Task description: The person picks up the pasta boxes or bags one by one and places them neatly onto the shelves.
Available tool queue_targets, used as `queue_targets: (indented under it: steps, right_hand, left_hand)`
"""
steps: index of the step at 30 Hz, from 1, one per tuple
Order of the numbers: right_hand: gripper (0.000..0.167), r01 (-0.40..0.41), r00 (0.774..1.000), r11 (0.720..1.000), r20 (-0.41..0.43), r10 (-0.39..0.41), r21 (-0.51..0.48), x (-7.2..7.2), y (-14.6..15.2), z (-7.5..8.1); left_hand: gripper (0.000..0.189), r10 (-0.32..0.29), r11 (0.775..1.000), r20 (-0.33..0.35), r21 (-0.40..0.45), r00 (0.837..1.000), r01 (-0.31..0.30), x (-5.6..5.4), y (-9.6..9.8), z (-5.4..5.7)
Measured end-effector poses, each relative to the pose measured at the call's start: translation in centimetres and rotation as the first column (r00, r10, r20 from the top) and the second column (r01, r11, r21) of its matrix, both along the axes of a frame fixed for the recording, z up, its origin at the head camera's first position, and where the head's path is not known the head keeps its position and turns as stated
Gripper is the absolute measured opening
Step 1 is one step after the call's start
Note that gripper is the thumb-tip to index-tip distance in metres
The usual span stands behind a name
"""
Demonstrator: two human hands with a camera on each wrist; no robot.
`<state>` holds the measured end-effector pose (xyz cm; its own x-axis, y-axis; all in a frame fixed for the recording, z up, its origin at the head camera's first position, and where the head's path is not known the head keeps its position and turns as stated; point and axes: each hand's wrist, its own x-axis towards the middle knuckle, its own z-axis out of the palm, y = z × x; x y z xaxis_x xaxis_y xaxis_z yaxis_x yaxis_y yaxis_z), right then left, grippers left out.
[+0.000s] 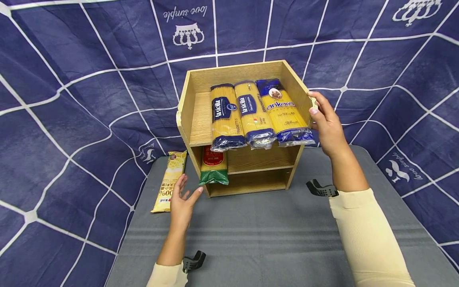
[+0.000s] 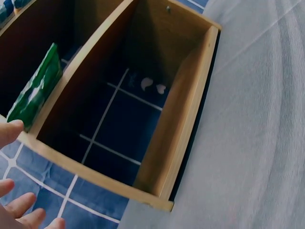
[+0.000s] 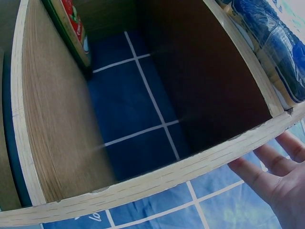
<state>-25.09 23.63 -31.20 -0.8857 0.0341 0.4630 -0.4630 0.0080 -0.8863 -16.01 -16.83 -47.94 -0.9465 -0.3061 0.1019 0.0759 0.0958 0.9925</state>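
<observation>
A small wooden shelf (image 1: pixel 256 159) stands on the grey cloth. On its top tier lie two la sicilia spaghetti packets (image 1: pixel 222 115) side by side, and a blue-and-yellow ankara spaghetti packet (image 1: pixel 285 111) is to their right. My right hand (image 1: pixel 326 127) grips the front edge of the shelf's right side panel. A red-label pasta packet with a green end (image 1: pixel 214 175) lies at the left of the middle tier. My left hand (image 1: pixel 183 205) holds nothing, fingers spread, beside the shelf's lower left corner. Its thumb is close to that green end; whether they touch, I cannot tell.
A yellow pasta packet (image 1: pixel 166 187) lies on the grey cloth (image 1: pixel 258 239) left of the shelf, partly behind my left hand. Blue white-lined fabric (image 1: pixel 89 119) hangs behind and at both sides. The lowest compartment (image 2: pixel 119 119) appears open-backed in the left wrist view.
</observation>
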Motion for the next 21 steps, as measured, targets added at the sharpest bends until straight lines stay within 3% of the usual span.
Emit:
queue_targets:
  steps: [10,21]
  right_hand:
    - [0.044,0.001,1.000,1.000,-0.005,-0.001,-0.007,-0.1,0.1,-0.1]
    - [0.044,0.003,1.000,1.000,0.000,-0.003,0.006,0.1,0.0,0.0]
  left_hand:
    - [0.065,0.069,0.998,0.107,0.000,0.992,-0.069,-0.3,-2.4,-0.8]
    - [0.055,0.191,0.981,0.154,-0.057,0.969,-0.184,-1.2,-4.9,-2.3]
